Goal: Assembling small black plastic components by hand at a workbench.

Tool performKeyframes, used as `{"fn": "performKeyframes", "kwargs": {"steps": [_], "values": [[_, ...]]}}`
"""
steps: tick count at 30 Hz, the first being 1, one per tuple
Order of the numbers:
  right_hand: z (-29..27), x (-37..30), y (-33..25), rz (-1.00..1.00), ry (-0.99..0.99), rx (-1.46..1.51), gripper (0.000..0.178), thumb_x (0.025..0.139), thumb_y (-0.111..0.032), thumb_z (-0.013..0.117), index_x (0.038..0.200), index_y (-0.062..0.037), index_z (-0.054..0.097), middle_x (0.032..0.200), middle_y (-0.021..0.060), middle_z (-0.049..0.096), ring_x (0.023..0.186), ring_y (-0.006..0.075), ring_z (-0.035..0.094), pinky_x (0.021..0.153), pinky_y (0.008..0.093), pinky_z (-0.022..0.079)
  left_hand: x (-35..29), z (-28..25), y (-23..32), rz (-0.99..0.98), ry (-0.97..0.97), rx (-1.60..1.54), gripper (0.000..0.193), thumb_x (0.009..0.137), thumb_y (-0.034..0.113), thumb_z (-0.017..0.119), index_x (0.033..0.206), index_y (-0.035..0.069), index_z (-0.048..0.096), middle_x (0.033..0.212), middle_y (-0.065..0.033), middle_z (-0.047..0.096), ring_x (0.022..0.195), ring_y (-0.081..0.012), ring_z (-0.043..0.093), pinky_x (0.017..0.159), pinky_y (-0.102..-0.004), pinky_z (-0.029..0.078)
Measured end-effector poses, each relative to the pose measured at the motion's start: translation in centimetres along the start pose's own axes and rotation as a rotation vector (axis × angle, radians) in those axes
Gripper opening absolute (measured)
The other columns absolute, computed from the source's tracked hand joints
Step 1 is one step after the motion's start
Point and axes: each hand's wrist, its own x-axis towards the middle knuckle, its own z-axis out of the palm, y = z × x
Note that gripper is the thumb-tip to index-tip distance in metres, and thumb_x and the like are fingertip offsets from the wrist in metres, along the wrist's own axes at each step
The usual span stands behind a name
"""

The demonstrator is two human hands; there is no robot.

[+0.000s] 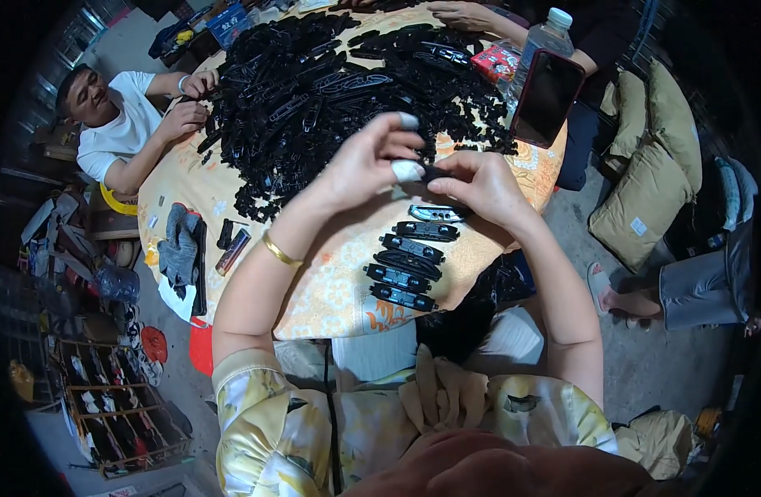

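Note:
My right hand (485,184) pinches a small dark plastic part (434,174) between thumb and fingers, just above the table. Facing it, my left hand (372,166) has its fingers curved and apart, with white coverings on the thumb tip and one fingertip. Its thumb comes close to the dark part; whether it touches cannot be made out. Below both hands, several long black plastic parts lie in a column, among them a shinier part (435,214) at the top and a black part (403,296) at the bottom. A large heap of black plastic parts (314,108) spreads beyond my hands.
A patterned tablecloth (331,286) covers the round table. To the right stand a phone (549,98), a clear bottle (549,37) and a red packet (496,63). At left lie a grey glove (180,244) and a battery-like cylinder (234,252). Two other people work at the table.

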Motion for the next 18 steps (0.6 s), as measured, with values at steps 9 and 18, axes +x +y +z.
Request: {"fn": "performKeyframes", "kwargs": {"steps": [9,18], "values": [[1.2,0.7,-0.3,-0.214,0.010,-0.172,0.030,0.073,-0.029,0.073,0.086,-0.0017,0.068,0.073,0.0109,0.064,0.067,0.0201,0.062,0.062,0.0299,0.048,2.3,-11.3,-6.1,-0.046,0.594,1.111,0.044,0.076,0.013,0.068,0.116,0.003,0.055,0.101,-0.0180,0.061,0.093,-0.0303,0.059,0.084,-0.0357,0.047],[3.3,2.1,0.9,-0.338,0.218,-0.594,0.020,0.073,-0.018,0.068,0.083,-0.0024,0.063,0.081,0.0147,0.062,0.080,0.0309,0.060,0.069,0.0396,0.048,2.3,-10.5,-5.8,0.210,0.733,0.993,0.052,0.073,0.004,0.063,0.122,0.002,0.045,0.105,-0.0180,0.059,0.095,-0.0316,0.060,0.084,-0.0381,0.048]]}}
